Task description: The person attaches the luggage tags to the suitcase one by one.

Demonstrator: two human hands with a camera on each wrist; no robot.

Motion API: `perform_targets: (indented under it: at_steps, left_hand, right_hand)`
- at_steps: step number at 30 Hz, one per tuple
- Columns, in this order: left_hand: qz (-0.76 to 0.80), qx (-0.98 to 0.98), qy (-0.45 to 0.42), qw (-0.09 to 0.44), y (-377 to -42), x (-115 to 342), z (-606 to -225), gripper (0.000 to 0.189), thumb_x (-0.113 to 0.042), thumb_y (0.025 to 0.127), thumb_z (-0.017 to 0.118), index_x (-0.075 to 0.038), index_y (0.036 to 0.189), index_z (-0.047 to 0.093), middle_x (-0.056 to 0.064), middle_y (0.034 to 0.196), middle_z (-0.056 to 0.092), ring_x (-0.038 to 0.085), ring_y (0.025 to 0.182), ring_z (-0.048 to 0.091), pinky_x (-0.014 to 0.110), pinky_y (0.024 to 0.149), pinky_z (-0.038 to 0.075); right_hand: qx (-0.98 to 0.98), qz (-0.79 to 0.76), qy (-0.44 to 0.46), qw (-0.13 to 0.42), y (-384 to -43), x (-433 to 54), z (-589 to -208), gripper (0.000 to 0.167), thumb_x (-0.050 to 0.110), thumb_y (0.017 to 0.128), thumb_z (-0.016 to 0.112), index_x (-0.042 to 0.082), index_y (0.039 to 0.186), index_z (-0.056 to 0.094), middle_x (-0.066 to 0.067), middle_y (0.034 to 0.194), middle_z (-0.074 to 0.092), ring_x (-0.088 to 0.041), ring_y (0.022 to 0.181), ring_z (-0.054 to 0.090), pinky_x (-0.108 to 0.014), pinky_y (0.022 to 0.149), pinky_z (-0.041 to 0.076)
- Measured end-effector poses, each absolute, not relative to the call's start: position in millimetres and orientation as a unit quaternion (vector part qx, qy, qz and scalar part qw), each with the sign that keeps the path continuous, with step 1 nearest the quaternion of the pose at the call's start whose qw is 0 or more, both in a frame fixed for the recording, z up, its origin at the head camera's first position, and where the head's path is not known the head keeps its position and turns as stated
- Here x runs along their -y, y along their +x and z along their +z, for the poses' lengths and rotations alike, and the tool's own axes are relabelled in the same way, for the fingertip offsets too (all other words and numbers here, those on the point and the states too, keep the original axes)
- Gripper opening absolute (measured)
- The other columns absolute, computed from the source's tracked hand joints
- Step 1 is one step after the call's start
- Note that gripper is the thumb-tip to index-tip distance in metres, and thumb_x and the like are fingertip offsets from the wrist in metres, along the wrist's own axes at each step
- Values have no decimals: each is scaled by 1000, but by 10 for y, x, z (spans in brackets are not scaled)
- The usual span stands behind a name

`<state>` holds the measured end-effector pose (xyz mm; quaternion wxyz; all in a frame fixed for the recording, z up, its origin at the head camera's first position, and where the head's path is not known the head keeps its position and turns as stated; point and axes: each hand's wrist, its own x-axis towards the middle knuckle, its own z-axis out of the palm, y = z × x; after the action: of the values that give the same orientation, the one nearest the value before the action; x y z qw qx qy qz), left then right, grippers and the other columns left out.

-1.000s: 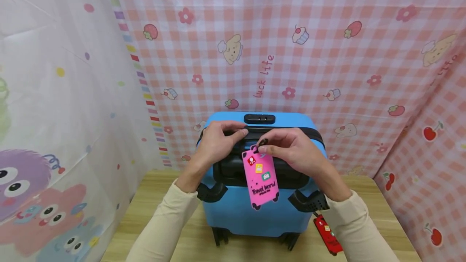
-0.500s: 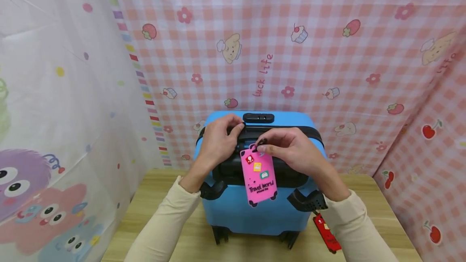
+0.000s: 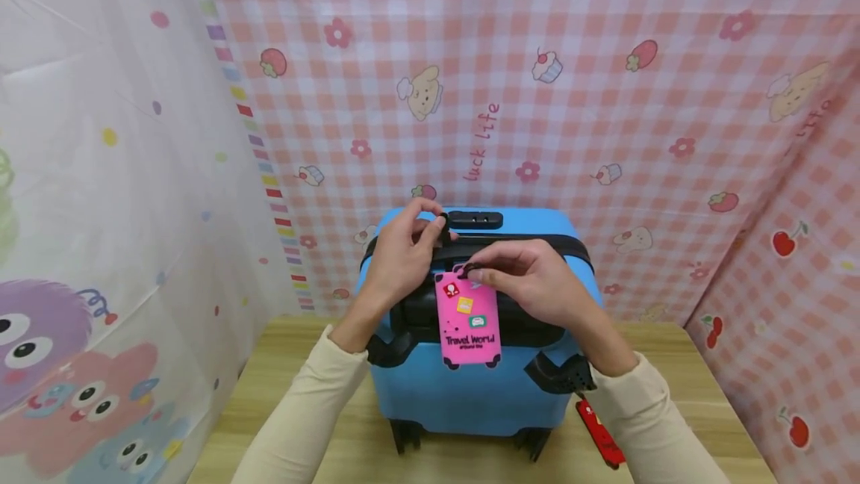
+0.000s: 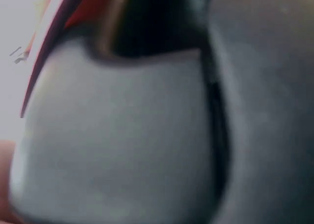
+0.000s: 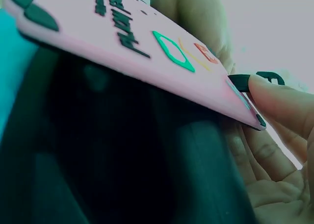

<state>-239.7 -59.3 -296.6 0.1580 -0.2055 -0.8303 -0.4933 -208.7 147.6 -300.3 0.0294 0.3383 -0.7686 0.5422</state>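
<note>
1. Over the last second, the left hand (image 3: 405,249) has risen along the upper side of the blue suitcase (image 3: 470,402). Its thumb and fingers pinch a dark strap (image 3: 444,234), and more of that strap now shows beneath the fingertips, pulled toward 12 o'clock.

2. With that rise, the pink luggage tag (image 3: 468,329) has swung. Earlier it slanted, its lower end toward 5 o'clock; now it hangs almost straight, lower end at 6, and sits a little more toward 9 o'clock in the head view.

3. The right hand (image 3: 537,286) has shifted slightly toward 9 o'clock too. It pinches a small black buckle piece (image 5: 240,82) at the tag's top edge; the right wrist view shows the thumb pressed on it.

4. For the work in hand, I judge this leaves the strap drawn further past the black handle (image 3: 460,251), with the buckle not yet joined to it. Whether strap and buckle are one piece, or the strap runs right around the handle, I cannot tell; the left wrist view is too close and blurred.

5. The tag hangs before the suitcase's black front recess, at 6 o'clock from the right fingertips. The suitcase stands upright on the tabletop (image 3: 289,349), and a red tag (image 3: 600,433) lies at its 4 o'clock, unmoved.
</note>
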Motion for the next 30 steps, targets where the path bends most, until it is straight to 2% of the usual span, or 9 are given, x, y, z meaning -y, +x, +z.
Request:
perform_targets:
  at_steps: [4,12,17,21,23,27,30]
  left_hand:
    - [-514,818,-215,144,-2404,615,-2993,14,-16,102,55,-11,115,57,1,97,76,14,81,68,31,78,50]
    - [-564,788,-216,118,-2385,668,-2996,14,-16,102,57,-9,113,54,4,103,76,17,88,70,27,73,46]
    - [-584,773,-222,113,-2391,663,-3000,11,-13,102,55,-7,111,54,9,104,75,19,95,71,24,74,49]
    - [-588,768,-224,116,-2402,669,-3006,10,-12,102,54,-6,111,56,11,100,76,20,87,70,26,74,51]
    - [-588,768,-228,117,-2408,675,-3006,11,-11,102,54,-6,111,57,11,98,76,20,84,69,27,74,52]
    - [-593,762,-235,111,-2414,693,-3004,10,-9,102,55,-6,111,58,12,98,76,19,84,70,27,73,53]
    - [-590,763,-240,109,-2406,704,-3000,11,-9,101,55,-6,111,58,12,100,76,19,84,70,26,73,52]
  right_hand:
    - [769,538,342,49,-2067,-1442,-3015,18,1,92,67,1,108,73,-11,104,73,-18,86,70,-32,78,59]
    - [774,514,356,96,-2028,-1282,-3018,16,5,93,67,5,107,74,-7,103,73,-14,83,70,-30,74,59]
    - [785,436,400,184,-2050,-1237,-3031,16,2,90,69,6,105,75,-4,101,74,-13,86,69,-29,74,57]
    - [771,367,449,264,-2077,-1213,-3029,18,-2,85,73,5,101,76,-5,102,71,-18,97,65,-32,78,55]
    - [759,354,465,287,-2095,-1195,-3026,17,-3,83,74,4,99,76,-6,101,69,-19,97,62,-31,77,53]
    - [749,351,478,295,-2120,-1164,-3010,15,-1,82,76,3,97,76,-5,96,69,-16,89,60,-29,71,51]
    - [758,354,472,279,-2133,-1156,-2996,14,1,83,75,3,98,75,-3,89,70,-11,74,57,-27,63,49]
